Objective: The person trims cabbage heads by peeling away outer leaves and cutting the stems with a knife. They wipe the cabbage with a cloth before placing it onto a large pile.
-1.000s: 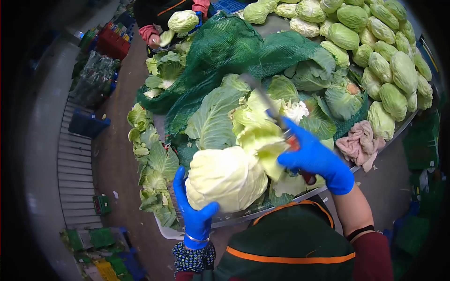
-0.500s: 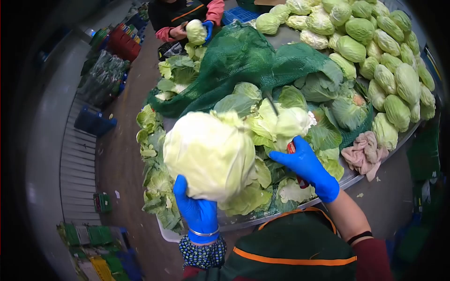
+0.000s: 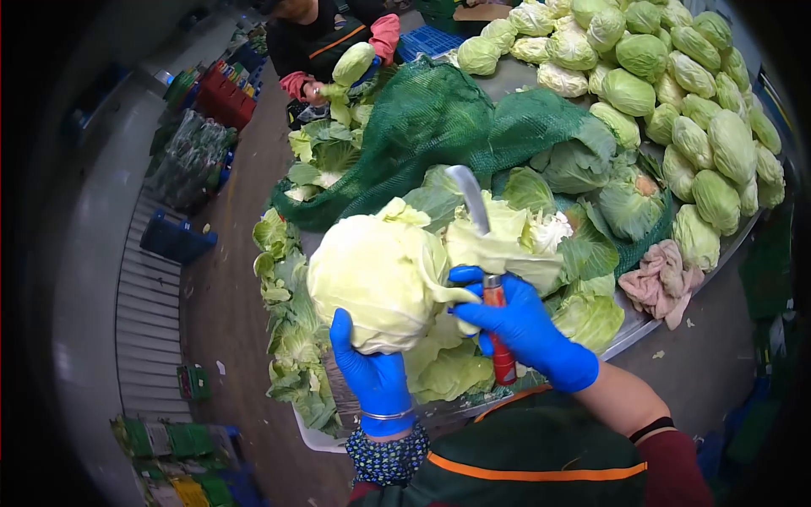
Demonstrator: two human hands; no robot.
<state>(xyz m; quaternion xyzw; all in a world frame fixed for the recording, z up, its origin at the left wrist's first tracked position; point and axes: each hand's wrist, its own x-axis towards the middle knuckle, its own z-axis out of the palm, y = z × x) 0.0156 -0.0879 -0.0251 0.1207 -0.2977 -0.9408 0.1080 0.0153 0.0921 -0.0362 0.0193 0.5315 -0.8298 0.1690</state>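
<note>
My left hand (image 3: 372, 372), in a blue glove, holds a pale green cabbage (image 3: 376, 279) up from below, above the near edge of the metal table (image 3: 642, 325). My right hand (image 3: 519, 325), also blue-gloved, grips a red-handled knife (image 3: 488, 270) with its blade pointing up and away. The thumb and fingers of that hand also pinch a loose outer leaf (image 3: 439, 291) on the right side of the cabbage. Cut leaves (image 3: 507, 241) lie on the table right behind the cabbage.
A green net sack (image 3: 439, 118) sprawls across the table middle. Several trimmed cabbages (image 3: 676, 76) are piled at the far right; a pink rag (image 3: 663, 275) lies near the edge. Discarded leaves (image 3: 287, 329) heap at the left. Another person (image 3: 325, 42) handles a cabbage at the far side. Crates stand on the floor.
My left hand turned the cabbage and brought it nearer. My right hand moved left to the cabbage, swung the knife blade upright and took hold of an outer leaf.
</note>
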